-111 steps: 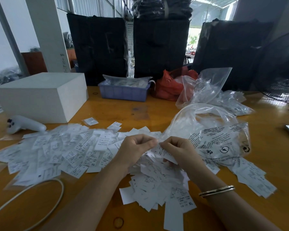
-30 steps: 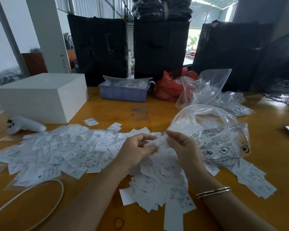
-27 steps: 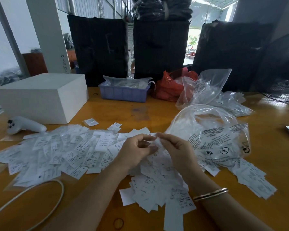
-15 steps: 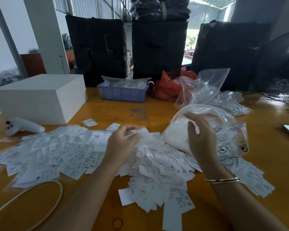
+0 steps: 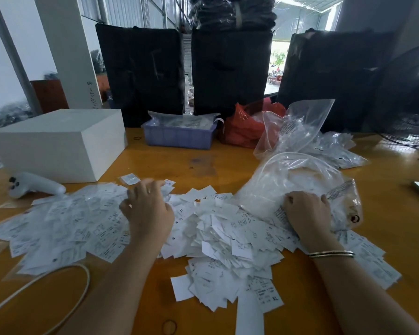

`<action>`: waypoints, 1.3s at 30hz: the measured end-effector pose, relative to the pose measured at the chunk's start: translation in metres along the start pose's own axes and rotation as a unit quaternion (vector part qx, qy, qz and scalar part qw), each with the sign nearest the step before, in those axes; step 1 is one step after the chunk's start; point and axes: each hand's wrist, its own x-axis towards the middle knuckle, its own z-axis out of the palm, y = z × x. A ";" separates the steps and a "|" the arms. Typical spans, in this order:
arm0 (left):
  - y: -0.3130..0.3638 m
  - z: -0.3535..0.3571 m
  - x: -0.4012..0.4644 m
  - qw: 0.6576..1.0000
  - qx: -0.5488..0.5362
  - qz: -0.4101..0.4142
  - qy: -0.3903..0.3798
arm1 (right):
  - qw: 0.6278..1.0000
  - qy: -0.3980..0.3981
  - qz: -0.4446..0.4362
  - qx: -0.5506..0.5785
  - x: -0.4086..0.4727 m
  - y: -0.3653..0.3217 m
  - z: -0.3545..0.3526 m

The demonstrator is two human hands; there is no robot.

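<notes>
Fingers of the right hand [image 5: 307,213] curl into the clear plastic bag [image 5: 276,184], gripping it where it lies just right of the white labels [image 5: 223,235]. The left hand [image 5: 148,211] rests on them (too blurred to tell whether it pinches one).

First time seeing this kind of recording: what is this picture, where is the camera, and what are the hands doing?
No machine here: one camera worn on a person's head looks down at their two bare hands. On the orange table lies a wide heap of small printed paper labels, with a white box and a white controller at the left and a blue tray farther back. The left hand rests on the labels, blurred, so its grip is unclear. The right hand curls its fingers into a clear plastic bag.
</notes>
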 end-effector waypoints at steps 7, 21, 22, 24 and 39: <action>0.031 -0.002 -0.020 0.920 -0.333 0.171 -0.118 | 0.943 0.164 -0.121 0.263 -0.019 -0.025 -0.025; 0.045 -0.005 -0.027 0.801 -0.551 -0.043 -0.231 | 0.928 -0.092 -0.213 0.292 -0.050 -0.074 -0.007; 0.045 -0.005 -0.027 0.800 -0.553 -0.051 -0.225 | 0.945 -0.091 -0.209 0.236 -0.050 -0.074 -0.005; 0.045 -0.004 -0.026 0.805 -0.553 -0.052 -0.211 | 0.962 -0.120 -0.215 0.114 -0.054 -0.076 0.000; 0.043 -0.002 -0.026 0.834 -0.531 0.050 -0.140 | 0.885 -0.016 -0.090 0.456 -0.053 -0.064 -0.004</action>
